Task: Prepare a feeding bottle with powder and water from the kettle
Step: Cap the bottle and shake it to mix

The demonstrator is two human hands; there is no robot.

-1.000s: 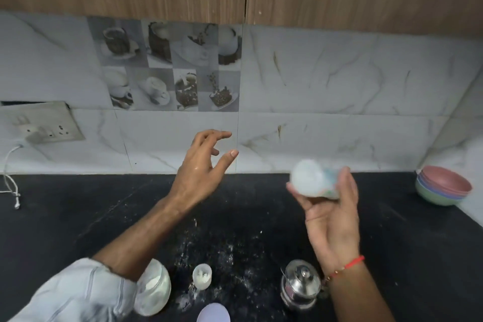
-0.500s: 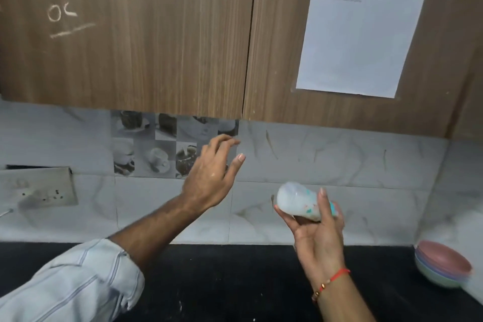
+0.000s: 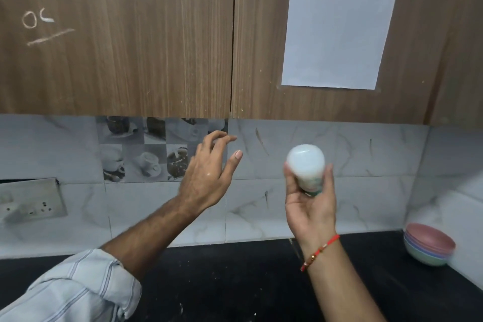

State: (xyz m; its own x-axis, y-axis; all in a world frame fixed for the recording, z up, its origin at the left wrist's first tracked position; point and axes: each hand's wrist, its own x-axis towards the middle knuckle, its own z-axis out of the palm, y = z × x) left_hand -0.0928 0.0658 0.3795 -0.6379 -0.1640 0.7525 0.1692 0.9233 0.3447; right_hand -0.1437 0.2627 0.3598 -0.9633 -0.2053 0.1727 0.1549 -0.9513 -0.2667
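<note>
My right hand (image 3: 311, 204) grips the feeding bottle (image 3: 306, 165), a small translucent white bottle with a printed band, held up in front of the marble backsplash with its rounded base pointing toward the camera. The liquid inside looks milky. My left hand (image 3: 206, 178) is raised to the left of the bottle, apart from it, fingers spread and holding nothing. The kettle and the powder container are out of view below the frame.
A stack of pastel bowls (image 3: 428, 246) sits at the right on the black counter (image 3: 235, 282). Wooden cabinet doors (image 3: 130, 34) hang overhead, with a paper sheet (image 3: 337, 23) taped on. A wall socket plate (image 3: 31, 204) is at the left.
The view has tilted upward, so the kettle and jars left the frame. My right hand turned the bottle from lying sideways to base-first toward me. My left hand stays raised and open.
</note>
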